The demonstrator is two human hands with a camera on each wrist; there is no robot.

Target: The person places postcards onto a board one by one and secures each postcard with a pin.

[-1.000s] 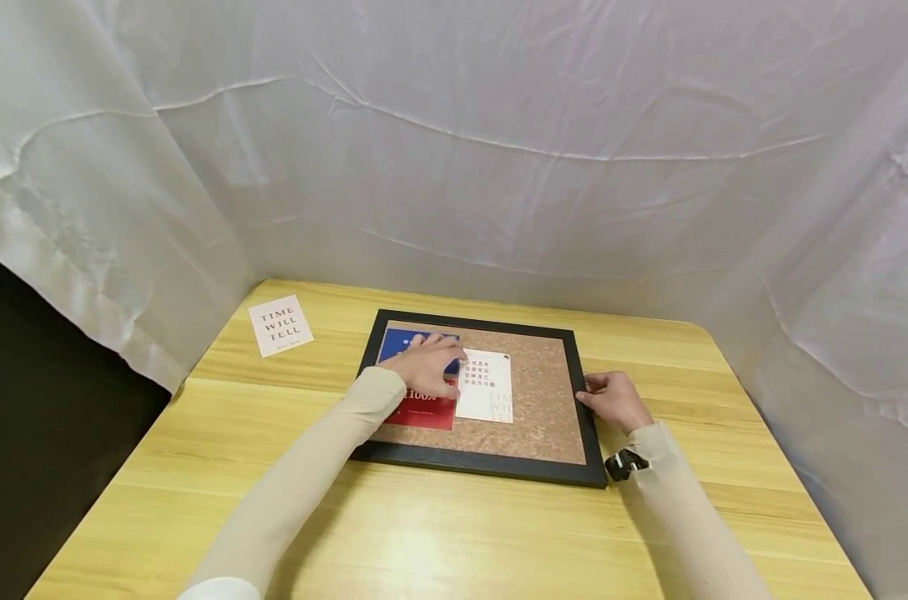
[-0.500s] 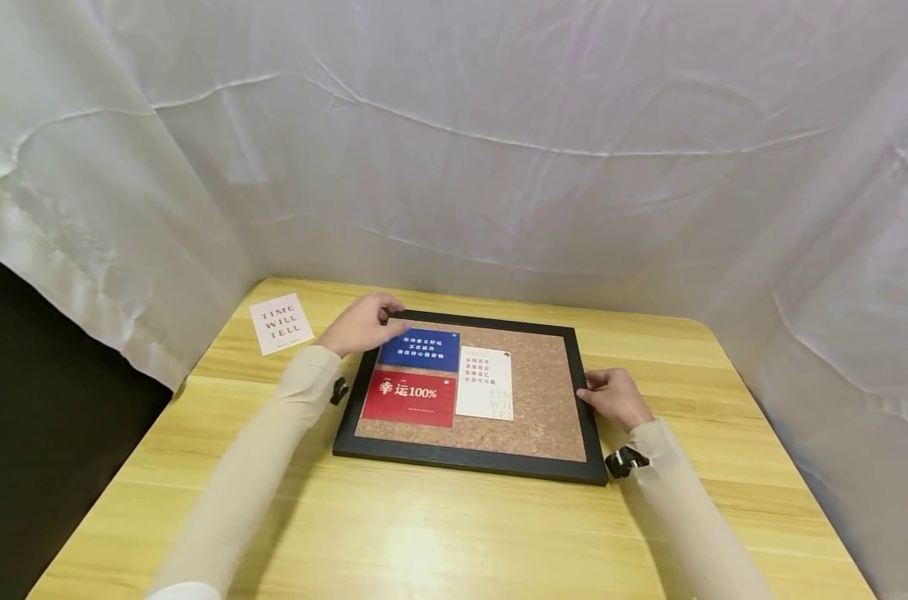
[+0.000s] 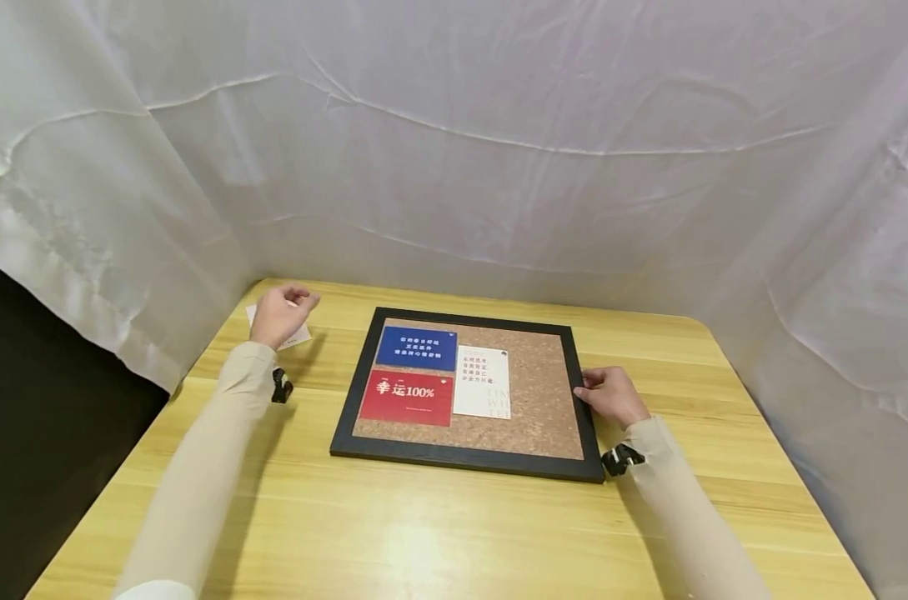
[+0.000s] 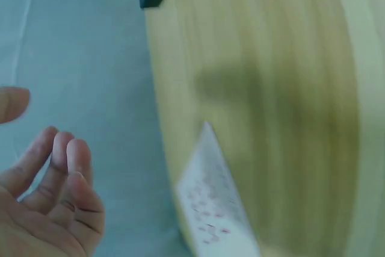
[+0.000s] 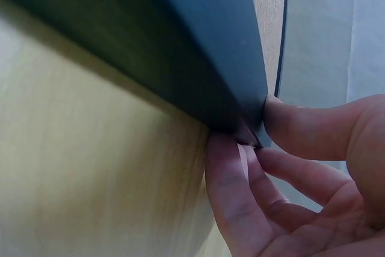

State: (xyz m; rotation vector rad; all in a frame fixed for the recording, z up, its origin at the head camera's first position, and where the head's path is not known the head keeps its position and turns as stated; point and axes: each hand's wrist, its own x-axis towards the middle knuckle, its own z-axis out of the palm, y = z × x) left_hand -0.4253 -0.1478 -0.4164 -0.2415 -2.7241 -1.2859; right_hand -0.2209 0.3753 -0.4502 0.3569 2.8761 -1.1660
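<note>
A cork board in a black frame (image 3: 464, 461) lies flat on the table. A blue card (image 3: 418, 347), a red card (image 3: 406, 398) and a white card (image 3: 483, 383) are on the cork, each with a small pin-like dot near its upper right corner. My right hand (image 3: 611, 395) pinches the frame's right side, thumb on top and fingers at the outer edge, as the right wrist view shows. Over at the far left, my left hand (image 3: 278, 317) hovers above a loose square card (image 3: 298, 337) and partly hides it. Its loosely bent fingers (image 4: 79, 161) hold nothing.
The wooden table (image 3: 393, 533) reaches back to pale hanging fabric (image 3: 454, 192), which also closes in both sides. A black dark area (image 3: 48, 433) lies beyond the table's left edge.
My left hand has left the cards on the board, passed the frame's upper left corner and reached the loose card at the left. My right hand has stayed on the frame.
</note>
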